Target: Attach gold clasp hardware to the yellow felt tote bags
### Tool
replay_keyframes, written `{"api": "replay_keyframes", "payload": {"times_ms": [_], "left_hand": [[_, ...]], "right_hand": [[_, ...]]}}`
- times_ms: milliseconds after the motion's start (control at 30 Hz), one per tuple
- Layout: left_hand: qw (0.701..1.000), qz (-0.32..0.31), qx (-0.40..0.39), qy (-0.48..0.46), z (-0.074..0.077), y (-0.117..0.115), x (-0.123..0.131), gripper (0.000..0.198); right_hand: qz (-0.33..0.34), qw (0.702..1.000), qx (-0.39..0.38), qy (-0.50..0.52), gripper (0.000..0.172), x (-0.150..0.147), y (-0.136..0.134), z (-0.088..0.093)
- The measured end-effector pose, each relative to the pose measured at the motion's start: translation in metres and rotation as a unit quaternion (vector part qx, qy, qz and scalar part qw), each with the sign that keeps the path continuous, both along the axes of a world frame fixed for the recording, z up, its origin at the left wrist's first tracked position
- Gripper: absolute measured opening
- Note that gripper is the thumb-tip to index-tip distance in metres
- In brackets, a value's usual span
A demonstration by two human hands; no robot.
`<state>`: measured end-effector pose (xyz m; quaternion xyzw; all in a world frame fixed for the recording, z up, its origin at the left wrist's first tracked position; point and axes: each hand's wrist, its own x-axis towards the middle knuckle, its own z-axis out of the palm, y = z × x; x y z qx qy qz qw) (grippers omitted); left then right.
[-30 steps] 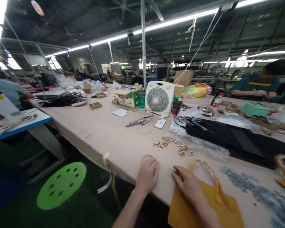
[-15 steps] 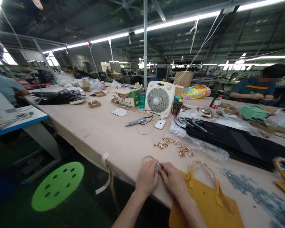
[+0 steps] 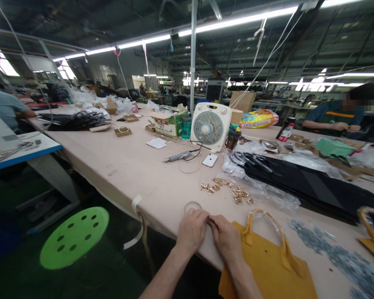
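Observation:
My left hand (image 3: 191,229) and my right hand (image 3: 226,238) meet near the front edge of the long beige table (image 3: 127,170), fingers curled and fingertips pressed together on something too small to make out. A clear tape roll (image 3: 192,206) lies just beyond my left hand. A mustard yellow bag (image 3: 268,261) with looped handles lies flat under my right wrist. Small gold metal fittings (image 3: 226,189) are scattered a little farther back.
A white box fan (image 3: 209,126), a phone (image 3: 210,160), a grey pen tool (image 3: 176,157) and black bags in plastic (image 3: 299,180) lie behind. Grey metal bits (image 3: 330,249) spread at right. A green stool (image 3: 73,236) stands below left. A person (image 3: 339,114) works opposite.
My right hand slid left off the yellow bag's handle and joined my left hand by the tape roll. The camera shifted slightly.

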<state>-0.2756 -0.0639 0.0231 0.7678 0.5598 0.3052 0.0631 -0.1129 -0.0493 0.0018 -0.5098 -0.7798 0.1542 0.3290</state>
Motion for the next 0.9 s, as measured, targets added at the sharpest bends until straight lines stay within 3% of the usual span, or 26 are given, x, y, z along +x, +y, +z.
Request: {"api": "replay_keyframes", "payload": {"times_ms": [267, 467, 567, 667, 733, 833, 900], "left_hand": [[0.997, -0.026, -0.037, 0.058, 0.001, 0.013, -0.01, 0.016], [0.996, -0.071, -0.044, 0.011, -0.004, 0.021, -0.019, 0.021], [0.996, -0.068, -0.054, -0.017, -0.011, 0.029, -0.024, 0.02], [0.997, -0.052, -0.048, -0.019, -0.016, 0.033, -0.023, 0.02], [0.998, -0.053, -0.03, -0.01, -0.018, 0.032, -0.021, 0.023], [0.999, -0.047, 0.0, 0.001, -0.018, 0.029, -0.018, 0.036], [0.999, -0.027, 0.021, -0.001, -0.016, 0.027, -0.016, 0.048]], "right_hand": [[-0.014, 1.0, 0.006, -0.024, 0.021, -0.003, -0.001, -0.001], [-0.025, 0.996, 0.07, -0.051, 0.02, -0.005, -0.005, 0.007], [0.042, 0.992, 0.116, -0.006, 0.022, -0.008, -0.005, 0.013], [0.114, 0.976, 0.149, 0.111, 0.021, -0.006, -0.006, 0.02], [0.075, 0.962, 0.154, 0.212, 0.018, 0.005, -0.007, 0.028], [-0.071, 0.925, 0.12, 0.353, 0.012, 0.036, -0.007, 0.038], [-0.144, 0.889, 0.077, 0.427, 0.021, 0.063, -0.005, 0.039]]}}
